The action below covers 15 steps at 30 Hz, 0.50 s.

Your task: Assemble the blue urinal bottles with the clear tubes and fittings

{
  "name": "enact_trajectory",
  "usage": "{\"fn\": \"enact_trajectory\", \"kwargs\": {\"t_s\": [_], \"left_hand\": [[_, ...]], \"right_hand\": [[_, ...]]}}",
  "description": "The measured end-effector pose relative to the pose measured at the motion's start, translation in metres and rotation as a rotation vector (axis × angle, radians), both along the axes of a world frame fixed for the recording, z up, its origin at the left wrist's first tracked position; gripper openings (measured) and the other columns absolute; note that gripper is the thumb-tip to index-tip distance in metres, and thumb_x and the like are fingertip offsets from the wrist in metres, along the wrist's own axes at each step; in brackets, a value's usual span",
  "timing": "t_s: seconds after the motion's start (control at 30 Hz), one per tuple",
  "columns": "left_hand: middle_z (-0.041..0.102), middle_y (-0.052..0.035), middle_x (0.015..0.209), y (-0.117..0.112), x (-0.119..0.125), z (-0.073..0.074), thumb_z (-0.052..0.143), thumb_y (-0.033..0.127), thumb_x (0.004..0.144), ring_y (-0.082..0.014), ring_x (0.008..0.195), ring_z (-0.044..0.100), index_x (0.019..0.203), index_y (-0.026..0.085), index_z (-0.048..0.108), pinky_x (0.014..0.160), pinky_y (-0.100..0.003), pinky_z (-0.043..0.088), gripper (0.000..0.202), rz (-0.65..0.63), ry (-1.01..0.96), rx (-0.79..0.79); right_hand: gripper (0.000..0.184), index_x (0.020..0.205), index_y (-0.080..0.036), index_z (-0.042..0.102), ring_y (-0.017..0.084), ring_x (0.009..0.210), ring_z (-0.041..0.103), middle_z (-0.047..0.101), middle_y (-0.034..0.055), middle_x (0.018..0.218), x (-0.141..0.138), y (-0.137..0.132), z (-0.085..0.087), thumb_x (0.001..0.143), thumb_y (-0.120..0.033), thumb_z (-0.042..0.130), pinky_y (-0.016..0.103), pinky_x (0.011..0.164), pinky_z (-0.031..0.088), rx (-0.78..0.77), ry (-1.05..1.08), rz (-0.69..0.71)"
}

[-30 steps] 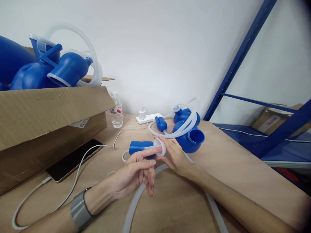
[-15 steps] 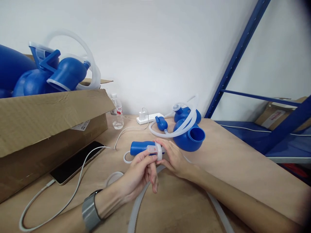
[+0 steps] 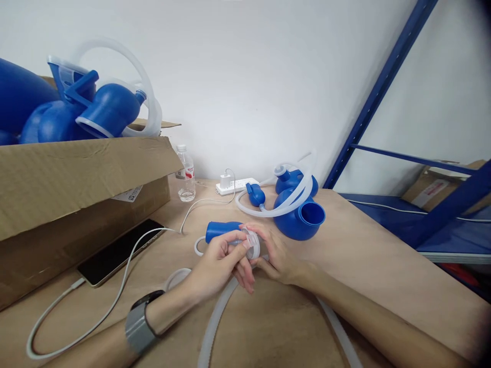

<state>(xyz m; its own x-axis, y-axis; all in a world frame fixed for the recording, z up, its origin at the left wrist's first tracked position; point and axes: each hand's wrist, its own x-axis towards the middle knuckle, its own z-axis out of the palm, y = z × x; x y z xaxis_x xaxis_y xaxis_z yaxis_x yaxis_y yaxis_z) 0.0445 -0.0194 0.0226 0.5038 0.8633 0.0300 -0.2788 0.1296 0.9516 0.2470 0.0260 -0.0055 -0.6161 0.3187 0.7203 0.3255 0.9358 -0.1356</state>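
Observation:
Between my two hands is a clear plastic round cap (image 3: pixel 253 247), its round face partly turned toward me. My left hand (image 3: pixel 226 258) pinches the inner part of the cap with thumb and index finger, the other fingers curled below. Around the cap's far and right rim, the fingers and thumb of my right hand (image 3: pixel 278 255) are closed. Just behind my left fingers lies a blue plastic cylinder (image 3: pixel 220 230), its right end hidden by the hands. A translucent hose (image 3: pixel 216 319) loops on the table beneath my forearms; where it ends behind the hands I cannot tell.
Blue plastic bottles (image 3: pixel 293 220) with a coiled hose stand behind, right of centre. At left are a cardboard box (image 3: pixel 84 168) full of blue parts and a phone (image 3: pixel 118 253) on a cable. A water bottle (image 3: pixel 186 176), power strip (image 3: pixel 240 185) and blue shelf rack (image 3: pixel 374 92) are farther off.
The cap has turned from edge-on to showing more of its round face, and my left fingers have moved onto its inside. The camera view has shifted slightly.

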Motion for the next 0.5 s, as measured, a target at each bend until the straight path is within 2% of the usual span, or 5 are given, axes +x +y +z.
{"fn": "enact_trajectory", "kwargs": {"t_s": [0.1,0.2,0.3,0.4,0.5], "left_hand": [[0.075,-0.0051,0.062,0.0027,-0.0074,0.0066,0.079,0.061,0.083,-0.0171,0.052,0.073,0.096,0.015,0.064,0.054,-0.022,0.057,0.051,-0.010,0.117,0.081],[0.075,-0.0044,0.062,0.0028,-0.0093,0.0100,0.078,0.053,0.085,-0.0166,0.054,0.073,0.092,0.015,0.067,0.057,-0.023,0.058,0.040,-0.017,0.180,0.096],[0.074,-0.0035,0.061,0.0017,-0.0079,0.0109,0.076,0.042,0.087,-0.0162,0.053,0.073,0.089,0.015,0.068,0.056,-0.023,0.058,0.028,-0.003,0.205,0.112],[0.074,-0.0022,0.060,0.0011,-0.0067,0.0105,0.076,0.030,0.082,-0.0158,0.052,0.072,0.083,0.016,0.068,0.054,-0.022,0.058,0.017,0.036,0.217,0.135],[0.073,-0.0010,0.059,0.0016,-0.0059,0.0088,0.074,0.026,0.080,-0.0153,0.050,0.071,0.079,0.016,0.066,0.052,-0.021,0.057,0.013,0.064,0.215,0.129]], "right_hand": [[0.062,0.160,-0.019,0.029,0.028,0.136,0.060,0.061,0.0181,0.145,0.0009,-0.0002,0.0008,0.108,-0.046,0.049,0.046,0.110,0.054,0.030,-0.016,0.005],[0.064,0.162,-0.019,0.027,0.028,0.136,0.060,0.061,0.0184,0.146,0.0028,0.0002,0.0004,0.108,-0.045,0.048,0.046,0.109,0.054,0.059,-0.061,-0.010],[0.065,0.163,-0.019,0.025,0.029,0.135,0.061,0.062,0.0190,0.145,0.0037,0.0000,0.0003,0.108,-0.046,0.047,0.047,0.107,0.056,0.081,-0.096,-0.021],[0.064,0.163,-0.019,0.025,0.030,0.136,0.061,0.062,0.0198,0.145,0.0022,-0.0013,0.0003,0.108,-0.044,0.047,0.048,0.107,0.056,0.094,-0.110,-0.030],[0.064,0.162,-0.017,0.028,0.030,0.136,0.061,0.063,0.0206,0.144,0.0002,-0.0025,0.0004,0.108,-0.043,0.049,0.048,0.107,0.056,0.084,-0.112,-0.045]]}}
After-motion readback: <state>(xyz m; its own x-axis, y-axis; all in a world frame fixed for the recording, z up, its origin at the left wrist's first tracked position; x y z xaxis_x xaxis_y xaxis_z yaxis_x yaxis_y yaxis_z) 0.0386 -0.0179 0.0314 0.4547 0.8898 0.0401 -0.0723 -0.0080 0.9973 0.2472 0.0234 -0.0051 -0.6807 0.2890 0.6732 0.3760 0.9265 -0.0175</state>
